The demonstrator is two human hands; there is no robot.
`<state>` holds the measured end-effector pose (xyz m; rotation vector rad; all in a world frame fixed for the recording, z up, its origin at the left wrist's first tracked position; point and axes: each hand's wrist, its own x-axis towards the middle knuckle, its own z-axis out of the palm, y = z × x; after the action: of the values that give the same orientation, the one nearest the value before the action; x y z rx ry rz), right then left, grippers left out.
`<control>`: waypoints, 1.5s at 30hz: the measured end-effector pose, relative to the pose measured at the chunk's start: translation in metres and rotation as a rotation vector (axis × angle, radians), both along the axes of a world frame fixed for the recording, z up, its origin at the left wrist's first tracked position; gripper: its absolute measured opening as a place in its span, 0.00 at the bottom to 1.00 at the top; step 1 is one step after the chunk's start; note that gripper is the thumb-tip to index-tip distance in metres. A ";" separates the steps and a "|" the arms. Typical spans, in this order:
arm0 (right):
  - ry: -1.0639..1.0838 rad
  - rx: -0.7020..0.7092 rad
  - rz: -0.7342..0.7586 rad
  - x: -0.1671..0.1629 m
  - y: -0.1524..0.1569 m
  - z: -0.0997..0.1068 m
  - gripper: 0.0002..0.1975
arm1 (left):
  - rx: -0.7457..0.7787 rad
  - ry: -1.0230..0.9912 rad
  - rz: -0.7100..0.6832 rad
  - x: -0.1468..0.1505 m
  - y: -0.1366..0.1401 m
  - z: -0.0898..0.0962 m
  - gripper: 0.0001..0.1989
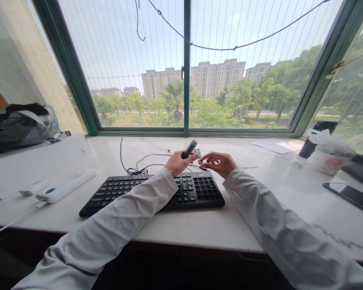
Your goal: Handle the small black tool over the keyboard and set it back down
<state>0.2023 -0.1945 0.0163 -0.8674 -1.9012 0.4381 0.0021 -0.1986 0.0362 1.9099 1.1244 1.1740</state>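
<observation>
Head view. The left hand [177,162] is raised just beyond the far edge of the keyboard [153,193], fingers closed around a small dark tool [189,149] that juts up and away from the fist, tilted toward the window. What kind of tool it is cannot be told at this size.

The right hand [219,163] sits just beside it, low over the surface [254,169], thumb and forefinger pinched on a small dark piece [200,162], possibly a keycap. A second small dark piece [197,151] lies on the surface between the two hands, toward the far edge.

The keyboard lies near the front edge, its cable [136,164] looping behind it.

Handling, as judged: the pinched piece looks light, rigid and smooth, so it may slip; hold it by its opposite side faces with the fingertips. The tool looks stiff and light; grip its lower shaft.

A white power strip [65,186] lies toward the left edge, a phone [351,196] and a cup [328,155] toward the right.
</observation>
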 end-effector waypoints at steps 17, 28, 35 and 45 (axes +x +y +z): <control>0.079 -0.075 -0.098 -0.004 0.003 -0.005 0.22 | 0.026 -0.088 -0.149 0.007 -0.004 -0.002 0.17; 0.126 -0.050 -0.067 -0.001 0.009 -0.009 0.22 | 0.063 -0.028 -0.147 0.004 -0.006 0.000 0.17; 0.160 -0.088 -0.041 -0.003 0.011 -0.012 0.22 | 0.017 -0.013 -0.177 0.004 0.001 -0.003 0.18; 0.069 -0.093 -0.294 0.008 0.011 -0.007 0.31 | 0.090 0.075 0.184 -0.027 0.032 0.014 0.19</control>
<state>0.2099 -0.1833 0.0097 -1.1589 -1.6677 0.3727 -0.0249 -0.1662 0.0504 1.9652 1.3318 1.2795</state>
